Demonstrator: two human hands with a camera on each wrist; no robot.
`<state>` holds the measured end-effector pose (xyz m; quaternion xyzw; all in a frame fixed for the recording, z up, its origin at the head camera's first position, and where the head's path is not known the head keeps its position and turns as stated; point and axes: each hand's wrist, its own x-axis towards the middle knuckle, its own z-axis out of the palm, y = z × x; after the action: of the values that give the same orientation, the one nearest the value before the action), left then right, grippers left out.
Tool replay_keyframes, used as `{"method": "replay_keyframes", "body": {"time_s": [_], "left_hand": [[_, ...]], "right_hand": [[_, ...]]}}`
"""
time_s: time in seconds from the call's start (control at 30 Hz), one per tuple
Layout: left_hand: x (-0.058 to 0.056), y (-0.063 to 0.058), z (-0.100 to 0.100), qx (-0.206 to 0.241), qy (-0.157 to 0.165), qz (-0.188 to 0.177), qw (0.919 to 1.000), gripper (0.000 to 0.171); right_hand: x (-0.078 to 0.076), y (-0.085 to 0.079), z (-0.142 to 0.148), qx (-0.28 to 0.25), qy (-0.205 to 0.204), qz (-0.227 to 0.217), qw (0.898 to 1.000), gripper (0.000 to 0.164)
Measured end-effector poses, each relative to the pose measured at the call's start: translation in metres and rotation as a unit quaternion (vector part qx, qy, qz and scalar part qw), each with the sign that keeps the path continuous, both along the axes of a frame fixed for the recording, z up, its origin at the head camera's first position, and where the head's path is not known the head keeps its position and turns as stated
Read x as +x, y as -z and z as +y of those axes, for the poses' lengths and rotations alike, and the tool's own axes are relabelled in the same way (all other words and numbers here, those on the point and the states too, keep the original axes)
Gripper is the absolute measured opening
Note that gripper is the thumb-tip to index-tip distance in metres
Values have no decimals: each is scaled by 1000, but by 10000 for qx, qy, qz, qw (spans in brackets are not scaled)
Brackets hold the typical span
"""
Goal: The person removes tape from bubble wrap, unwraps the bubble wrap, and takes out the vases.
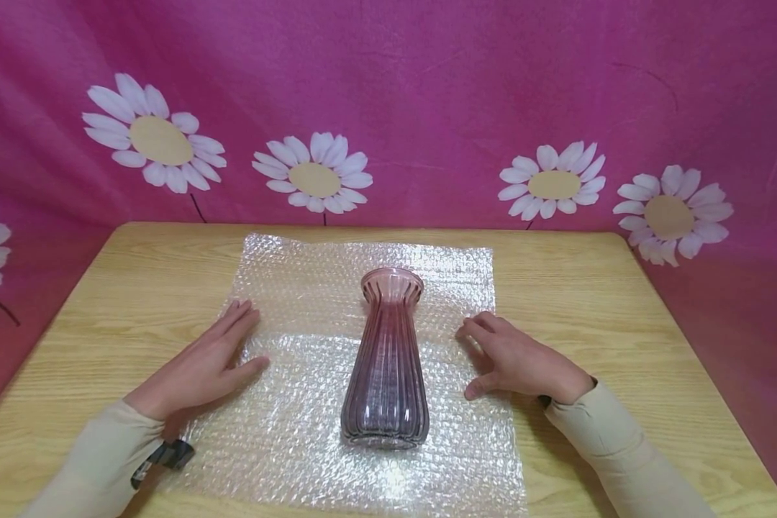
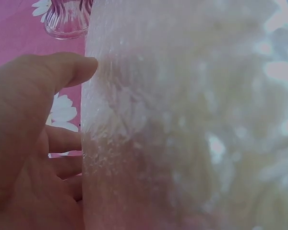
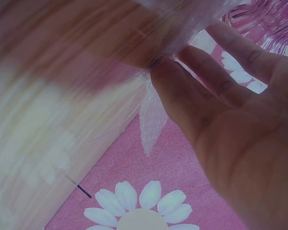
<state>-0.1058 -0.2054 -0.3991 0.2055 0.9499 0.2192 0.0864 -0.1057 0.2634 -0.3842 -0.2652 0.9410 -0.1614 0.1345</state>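
A ribbed glass vase [image 1: 387, 367], pink at the mouth and purple-grey toward the base, lies on its side on a sheet of bubble wrap [image 1: 291, 410]. Its mouth points to the far side of the table. At the sheet's left edge, my left hand [image 1: 207, 363] rests with long, straight fingers; its wrist view shows the thumb right at the bubble wrap [image 2: 182, 120]. On the other side, my right hand [image 1: 521, 360] has loosely bent fingers touching the right edge of the sheet. Both hands are apart from the vase, and neither grips anything.
The wood-grain table [image 1: 576, 288] extends beyond the sheet on both sides. Behind it hangs a magenta cloth [image 1: 427, 108] printed with white daisies. A black strap [image 1: 163, 460] sits at the left wrist, below a beige sleeve.
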Motion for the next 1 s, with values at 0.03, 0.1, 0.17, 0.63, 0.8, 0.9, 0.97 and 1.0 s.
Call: {"method": "replay_keyframes", "body": {"time_s": [0.03,0.1,0.17,0.63,0.8,0.9,0.97,1.0], "left_hand": [[0,0,0,-1,-4,-12,10000,86],[-1,0,-1,2,-10,-32,10000,87],[-1,1,-1,1,-8,-40,10000,87],[-2,5,0,-112,1,-208,9997,89],[-3,5,0,-107,33,-254,9996,90],[-2,5,0,-142,42,-235,9996,90],[-2,4,0,-165,43,-217,9996,90],[-2,4,0,-170,48,-207,9996,89]], "right_hand": [[0,0,0,1,6,-4,10000,87],[0,0,0,3,22,-20,10000,87],[0,0,0,0,34,-31,10000,87],[0,1,1,-58,-14,6,10000,85],[0,1,1,-35,-17,20,10000,86],[1,0,1,-13,-16,17,10000,89],[1,0,1,-16,-13,5,10000,89],[1,0,1,-22,-10,-1,10000,89]]}}
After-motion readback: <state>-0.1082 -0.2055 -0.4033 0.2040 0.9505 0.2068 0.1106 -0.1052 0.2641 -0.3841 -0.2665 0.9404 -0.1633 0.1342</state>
